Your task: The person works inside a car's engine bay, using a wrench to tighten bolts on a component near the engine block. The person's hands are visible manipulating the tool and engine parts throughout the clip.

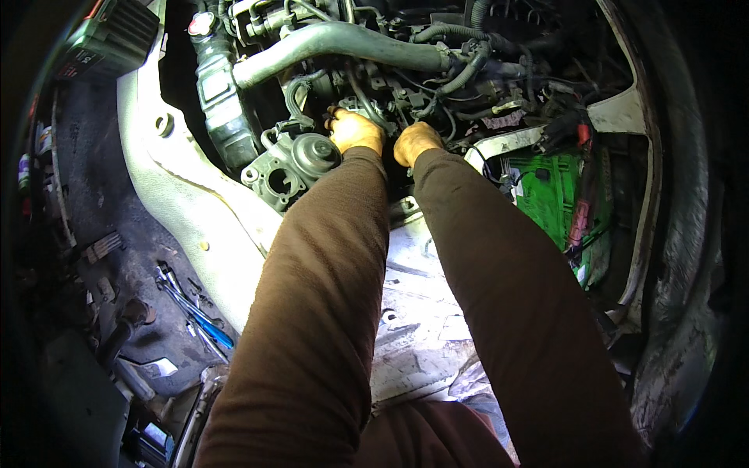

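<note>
Both my arms, in brown sleeves, reach forward into an engine bay. My left hand (356,131) is closed among the engine parts, with its fingers bent over a metal part (367,108); what they grip is hidden. Just to its right, my right hand (417,143) is curled like a fist, its fingertips out of sight between hoses and brackets. A grey metal housing (300,165) with a round cap and an open bore sits left of my left wrist. Beyond both hands, a thick grey pipe (339,40) crosses the engine.
A green battery (546,195) with red-sleeved cable (581,210) stands at the right. A ribbed dark tank (222,101) is at the left, inside the pale body panel (187,210). Wrenches (175,288) and a blue-handled tool (214,331) lie on the floor at the lower left.
</note>
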A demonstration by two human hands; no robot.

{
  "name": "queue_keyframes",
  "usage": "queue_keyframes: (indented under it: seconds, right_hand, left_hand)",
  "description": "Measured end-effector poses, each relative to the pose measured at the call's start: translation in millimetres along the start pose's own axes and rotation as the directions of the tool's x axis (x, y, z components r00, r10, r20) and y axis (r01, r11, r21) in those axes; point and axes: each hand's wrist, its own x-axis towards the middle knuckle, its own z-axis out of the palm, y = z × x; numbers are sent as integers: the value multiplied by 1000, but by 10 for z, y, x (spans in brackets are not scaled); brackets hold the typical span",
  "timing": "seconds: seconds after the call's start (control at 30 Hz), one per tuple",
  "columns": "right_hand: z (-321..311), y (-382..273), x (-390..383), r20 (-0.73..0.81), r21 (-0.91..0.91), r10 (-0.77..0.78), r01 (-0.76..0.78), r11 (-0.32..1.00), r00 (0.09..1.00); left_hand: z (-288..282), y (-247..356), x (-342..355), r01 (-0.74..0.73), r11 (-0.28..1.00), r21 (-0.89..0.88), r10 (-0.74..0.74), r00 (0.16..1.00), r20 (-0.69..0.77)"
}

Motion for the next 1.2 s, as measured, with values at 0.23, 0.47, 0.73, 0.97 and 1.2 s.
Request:
queue_keyframes:
  seconds: [0.23,0.47,0.73,0.97,1.2]
  right_hand:
    - [20,82,-36,-52,344,177,-149,927,983]
    - [-143,104,77,15,-46,-131,131,990,991]
    - [-215,155,-80,51,363,-10,-9,932,999]
    - [-347,137,-207,17,-324,-210,204,924,977]
    - [-168,117,-43,78,859,353,-243,451,932]
  left_hand:
    - [71,-5,73,4,1000,-3,-4,1000,17]
    - [-29,32,-7,-2,999,34,0,998,55]
    - [-133,12,-86,-30,1000,0,30,997,72]
    - [-38,-38,47,-5,1000,-19,7,995,101]
    - [-49,16,-24,-42,999,19,42,999,21]
